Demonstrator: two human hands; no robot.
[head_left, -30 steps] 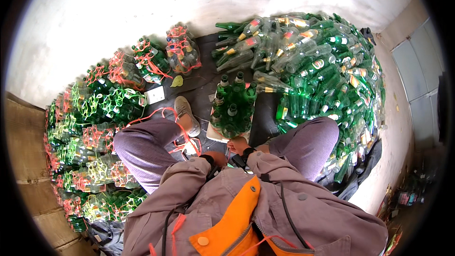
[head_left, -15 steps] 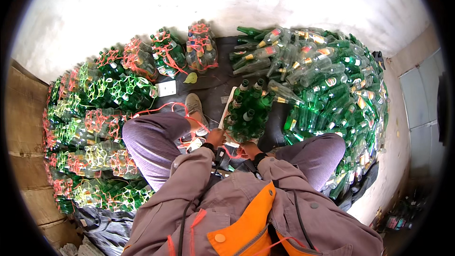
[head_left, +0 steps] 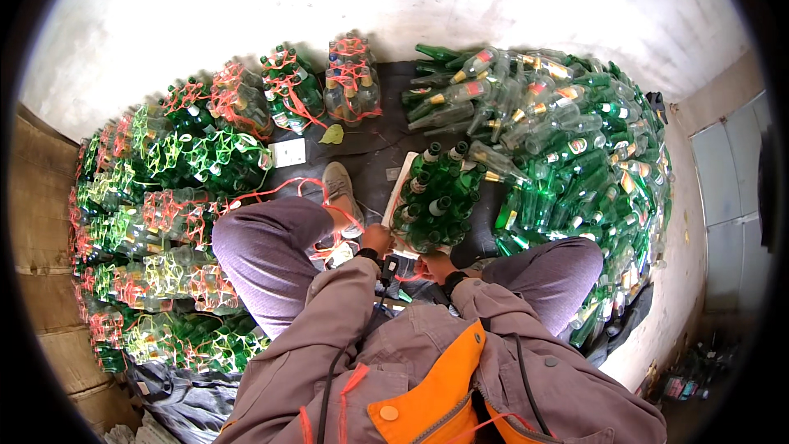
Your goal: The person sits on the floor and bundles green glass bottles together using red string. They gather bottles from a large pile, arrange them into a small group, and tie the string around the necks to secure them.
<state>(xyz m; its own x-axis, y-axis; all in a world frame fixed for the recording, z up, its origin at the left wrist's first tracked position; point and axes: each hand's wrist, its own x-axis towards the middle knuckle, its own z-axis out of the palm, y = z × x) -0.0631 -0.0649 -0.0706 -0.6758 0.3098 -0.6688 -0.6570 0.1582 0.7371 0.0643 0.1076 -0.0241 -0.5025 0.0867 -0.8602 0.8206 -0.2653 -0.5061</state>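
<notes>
I sit on the ground with a cluster of upright green glass bottles [head_left: 436, 201] standing between my knees. My left hand [head_left: 377, 240] rests at the near left side of that cluster, fingers closed around orange-red cord [head_left: 329, 212]. My right hand [head_left: 435, 266] is at the near base of the cluster, fingers curled, and what it grips is hidden. A white board [head_left: 400, 187] lies under the cluster.
Bundles of green bottles tied in orange netting [head_left: 181, 197] are stacked on my left and ahead. A big loose heap of green and clear bottles [head_left: 567, 148] fills the right. A dark mat [head_left: 370, 148] covers the floor, with a pale wall [head_left: 370, 8] beyond.
The view has swung, shifting the bottles and piles across the picture. Both hands stay at the near base of the upright cluster, the left now on the cord.
</notes>
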